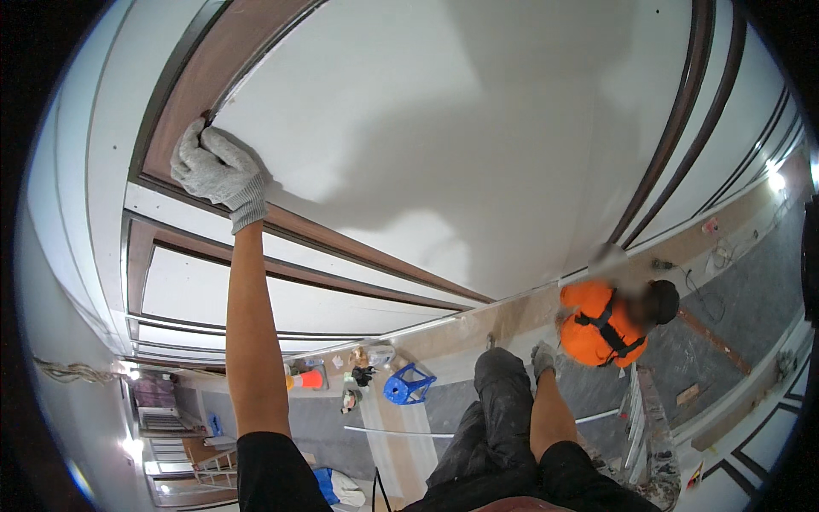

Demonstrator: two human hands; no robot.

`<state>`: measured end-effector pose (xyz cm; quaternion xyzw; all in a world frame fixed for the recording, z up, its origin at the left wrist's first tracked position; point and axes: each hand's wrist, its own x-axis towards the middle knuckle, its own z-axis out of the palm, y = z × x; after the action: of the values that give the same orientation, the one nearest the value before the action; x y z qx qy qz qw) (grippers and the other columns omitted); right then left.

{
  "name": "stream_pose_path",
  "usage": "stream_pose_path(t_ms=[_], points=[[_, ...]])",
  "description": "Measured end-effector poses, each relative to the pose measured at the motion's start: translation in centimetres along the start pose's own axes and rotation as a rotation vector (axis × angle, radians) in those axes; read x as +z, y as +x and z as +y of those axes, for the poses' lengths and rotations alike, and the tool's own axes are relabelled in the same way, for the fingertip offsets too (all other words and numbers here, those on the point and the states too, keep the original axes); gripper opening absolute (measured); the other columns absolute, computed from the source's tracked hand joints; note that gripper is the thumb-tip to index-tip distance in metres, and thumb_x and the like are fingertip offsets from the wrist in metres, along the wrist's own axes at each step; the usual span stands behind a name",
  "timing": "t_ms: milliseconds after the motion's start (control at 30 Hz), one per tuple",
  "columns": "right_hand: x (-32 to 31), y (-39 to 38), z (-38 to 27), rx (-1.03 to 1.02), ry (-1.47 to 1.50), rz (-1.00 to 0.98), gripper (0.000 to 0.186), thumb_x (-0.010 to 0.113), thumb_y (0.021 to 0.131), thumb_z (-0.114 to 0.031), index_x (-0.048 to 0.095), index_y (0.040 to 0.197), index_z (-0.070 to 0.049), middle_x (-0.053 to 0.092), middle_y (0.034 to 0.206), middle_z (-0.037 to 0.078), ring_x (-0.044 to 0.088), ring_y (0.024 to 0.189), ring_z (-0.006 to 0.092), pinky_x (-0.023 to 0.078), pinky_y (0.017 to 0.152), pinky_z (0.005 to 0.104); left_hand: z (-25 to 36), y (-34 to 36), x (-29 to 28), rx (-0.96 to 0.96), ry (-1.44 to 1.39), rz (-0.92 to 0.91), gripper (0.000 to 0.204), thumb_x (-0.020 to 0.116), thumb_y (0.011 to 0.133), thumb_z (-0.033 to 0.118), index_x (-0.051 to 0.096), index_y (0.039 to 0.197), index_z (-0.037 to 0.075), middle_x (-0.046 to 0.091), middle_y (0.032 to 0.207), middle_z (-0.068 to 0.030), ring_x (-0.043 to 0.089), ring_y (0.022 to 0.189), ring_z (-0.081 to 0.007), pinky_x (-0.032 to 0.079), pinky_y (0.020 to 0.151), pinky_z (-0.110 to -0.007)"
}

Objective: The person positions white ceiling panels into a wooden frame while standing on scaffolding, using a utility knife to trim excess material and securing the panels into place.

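Note:
In a grey knit glove, my left hand [217, 166] is raised at the upper left, against the corner of a brown wood-look frame [192, 94] on the white wall panel [401, 128]. Its fingers are curled in, closed around something small and dark at the frame's inner edge that I cannot make out. Lower down, my right hand [543, 358], also gloved in grey, is beside my knee in dark trousers [499, 384]. It is small and partly hidden in the picture, so its fingers do not show clearly.
A person in an orange top with a black harness [610, 328] is at the right. Far below are a blue stool [409, 384], an orange cone [307, 378], and a long white rod [397, 433]. A stained ladder [648, 427] stands at lower right, near a cable [704, 290].

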<state>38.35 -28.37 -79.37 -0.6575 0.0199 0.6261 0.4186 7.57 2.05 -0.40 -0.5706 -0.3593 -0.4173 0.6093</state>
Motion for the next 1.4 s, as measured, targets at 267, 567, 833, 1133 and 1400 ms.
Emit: stream_pose_path(t_ms=[267,567,833,1133,1400], points=[[0.9,-2.1,-1.2,-0.021,-0.039,-0.006,0.030,0.051,0.103,-0.034,0.058,0.083,-0.014,0.056,0.066,0.000,0.053,0.055,0.0134,0.039,0.049,0.0322,0.6,-0.5,0.9,-0.084,-0.057,-0.005,0.029,0.056,0.103,0.027,0.066,0.106,0.000,0.065,0.102,-0.0158,0.058,0.102,-0.0340,0.047,0.093,-0.051],[1.3,-7.1,-3.8,-0.065,-0.438,0.105,0.033,0.050,0.094,-0.029,0.066,0.099,0.000,0.066,0.094,0.017,0.060,0.085,0.0284,0.049,0.080,0.0428,-1.8,-3.8,0.2,0.011,-0.150,-0.105,0.021,0.052,0.105,0.015,0.058,0.118,0.000,0.059,0.109,-0.0168,0.057,0.102,-0.0308,0.048,0.097,-0.040],[2.0,-5.6,-2.7,0.032,-0.329,0.068,0.029,0.055,0.092,-0.027,0.073,0.094,-0.005,0.072,0.086,0.011,0.067,0.080,0.0257,0.052,0.077,0.0392,2.5,-0.4,0.5,0.080,-0.051,0.006,0.021,0.049,0.107,0.019,0.056,0.107,-0.001,0.055,0.100,-0.0190,0.054,0.093,-0.0357,0.044,0.088,-0.046],[3.0,-8.0,-4.4,-0.125,-0.741,0.065,0.023,0.061,0.091,-0.024,0.075,0.093,-0.006,0.075,0.092,0.015,0.071,0.088,0.0295,0.055,0.081,0.0434,1.9,0.5,-0.9,0.024,0.032,0.018,0.029,0.046,0.108,0.023,0.053,0.095,-0.001,0.051,0.091,-0.0215,0.050,0.083,-0.0412,0.039,0.078,-0.054],[8.2,-5.9,-9.0,-0.587,-1.065,0.043,0.032,0.056,0.093,-0.028,0.077,0.104,-0.006,0.074,0.110,0.020,0.071,0.104,0.0348,0.056,0.091,0.0478,3.7,1.5,1.8,-0.051,0.012,0.002,0.032,0.044,0.109,0.026,0.056,0.099,-0.001,0.054,0.095,-0.0216,0.052,0.088,-0.0413,0.040,0.080,-0.056]])
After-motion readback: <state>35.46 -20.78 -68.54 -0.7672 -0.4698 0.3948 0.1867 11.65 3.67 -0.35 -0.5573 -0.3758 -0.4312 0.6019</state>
